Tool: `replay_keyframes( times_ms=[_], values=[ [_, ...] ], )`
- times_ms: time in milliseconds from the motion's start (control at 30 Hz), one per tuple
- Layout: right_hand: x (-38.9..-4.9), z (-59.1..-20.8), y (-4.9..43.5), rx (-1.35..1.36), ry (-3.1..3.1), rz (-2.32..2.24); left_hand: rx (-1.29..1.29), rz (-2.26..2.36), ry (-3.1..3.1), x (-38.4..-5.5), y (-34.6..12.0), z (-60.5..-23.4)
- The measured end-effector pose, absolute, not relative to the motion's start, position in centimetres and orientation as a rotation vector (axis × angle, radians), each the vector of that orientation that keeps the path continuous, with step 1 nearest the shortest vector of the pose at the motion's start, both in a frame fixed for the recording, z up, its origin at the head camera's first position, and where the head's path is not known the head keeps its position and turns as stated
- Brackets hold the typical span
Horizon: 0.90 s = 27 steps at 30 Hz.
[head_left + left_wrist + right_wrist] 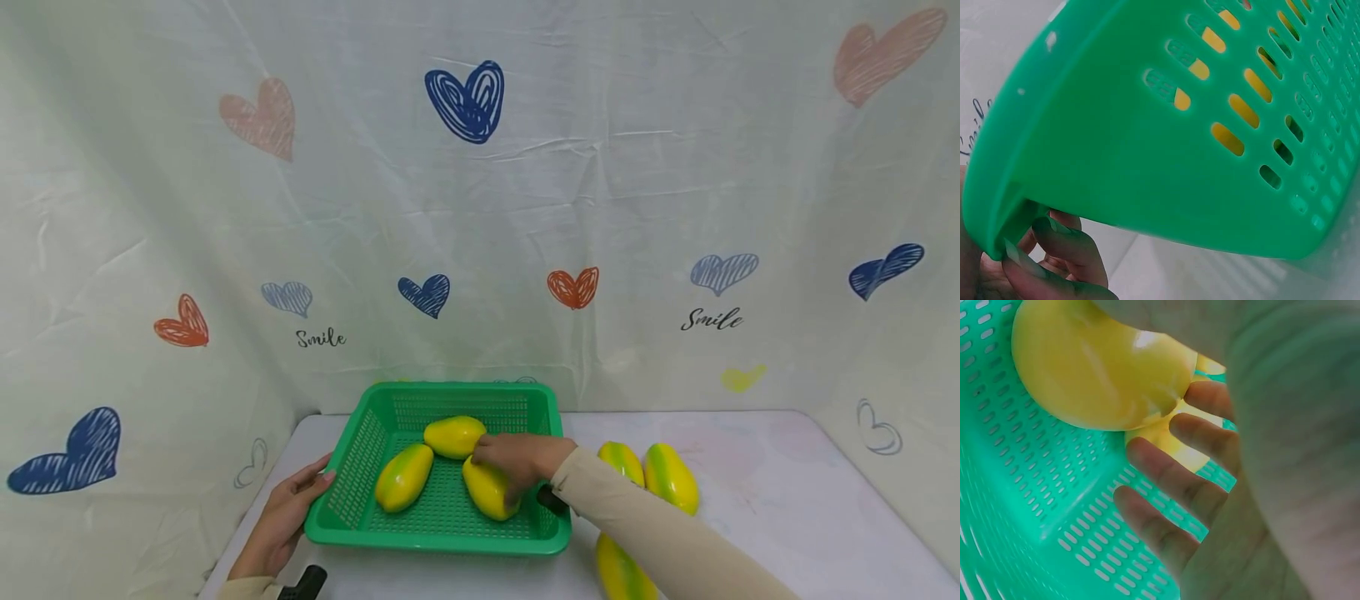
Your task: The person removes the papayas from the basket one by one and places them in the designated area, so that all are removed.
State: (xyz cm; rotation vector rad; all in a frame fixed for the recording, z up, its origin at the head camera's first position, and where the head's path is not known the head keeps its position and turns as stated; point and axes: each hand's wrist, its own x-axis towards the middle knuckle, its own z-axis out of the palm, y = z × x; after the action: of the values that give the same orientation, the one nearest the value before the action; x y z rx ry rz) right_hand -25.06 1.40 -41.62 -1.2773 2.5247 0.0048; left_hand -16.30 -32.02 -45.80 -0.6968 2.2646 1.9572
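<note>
A green plastic basket (pixel 442 544) with slotted sides stands on the table in the head view. My left hand (pixel 288 508) grips its left rim; in the left wrist view, fingers (pixel 1072 250) curl beneath the rim. Inside the basket, my right hand (pixel 525 458) is over a glossy yellow papaya-like fruit (pixel 486 492). The right wrist view shows the fingers (pixel 1166 475) spread and fairly straight beside this fruit (pixel 1104 369), the thumb side over its top. Two similar fruits, one at the left (pixel 405 477) and one at the back (pixel 454 437), lie on the basket floor.
Right of the basket, more yellow fruits with green streaks lie on the white table (pixel 757 500): two towards the back (pixel 671 477) and one nearer the front (pixel 624 571), partly behind the right sleeve (pixel 660 533). A heart-printed curtain (pixel 510 217) hangs behind the table.
</note>
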Motion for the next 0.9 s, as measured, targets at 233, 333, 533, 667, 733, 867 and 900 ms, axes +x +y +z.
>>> replay_keyframes(
  times_ms=[233,333,533,667,733,867,900],
  values=[
    [-25.06,-41.66,1.36,-1.252,2.533,0.022,-0.696,1.965,2.264,-16.29,-31.98,-45.86],
    [-25.01,-41.71,1.51,-1.246,2.546,0.043,-0.7,1.965,2.27,-16.27,-31.94,-45.84],
    [-25.12,-41.85,1.7,-1.207,2.527,-0.006,-0.705,1.96,2.273,-16.25,-31.87,-45.78],
    [-25.13,-42.0,1.7,-1.175,2.504,-0.03,-0.707,1.961,2.272,-16.29,-31.86,-45.82],
    [-25.1,-42.09,1.71,-1.162,2.502,-0.012,-0.707,1.961,2.272,-16.34,-31.86,-45.86],
    [-25.01,-42.23,1.74,-1.13,2.503,0.005,-0.71,1.96,2.274,-16.37,-31.9,-45.97],
    [-24.99,-42.2,1.74,-1.123,2.5,0.002,-0.71,1.959,2.276,-16.37,-31.92,-46.0]
  ],
)
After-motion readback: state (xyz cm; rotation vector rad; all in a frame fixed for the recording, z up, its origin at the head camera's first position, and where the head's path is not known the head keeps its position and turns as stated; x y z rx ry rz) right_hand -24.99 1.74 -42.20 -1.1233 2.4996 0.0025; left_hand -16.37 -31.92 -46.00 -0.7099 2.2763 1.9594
